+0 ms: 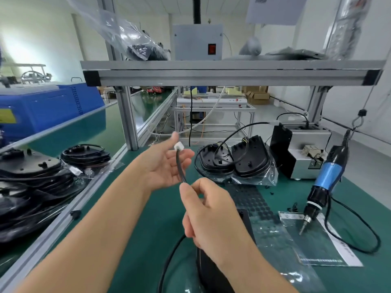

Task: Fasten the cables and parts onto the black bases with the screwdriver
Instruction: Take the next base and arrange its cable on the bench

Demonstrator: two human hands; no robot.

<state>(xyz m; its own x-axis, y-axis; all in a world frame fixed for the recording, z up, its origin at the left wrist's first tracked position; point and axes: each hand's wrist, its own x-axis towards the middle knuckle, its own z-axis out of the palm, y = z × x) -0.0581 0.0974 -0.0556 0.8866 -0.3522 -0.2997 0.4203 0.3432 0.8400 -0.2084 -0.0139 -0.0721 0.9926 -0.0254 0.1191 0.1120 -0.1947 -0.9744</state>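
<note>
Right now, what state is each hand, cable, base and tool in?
Left hand: open, palm up, the cable end lying across its fingers.
Right hand: pinching the black cable below the connector.
Black cable with white connector: held up between both hands.
Blue electric screwdriver: hanging from a hook, untouched.
Two black bases in clear plastic bags: leaning together on the green mat, wires attached.
Stacked black bases: piled on the left side table.

Bright even light, window glare left, edges warped

walls (pixel 349 98): white | bench mat (pixel 135 240): green | shelf frame (pixel 211 74): aluminium | light: bright, left
</note>
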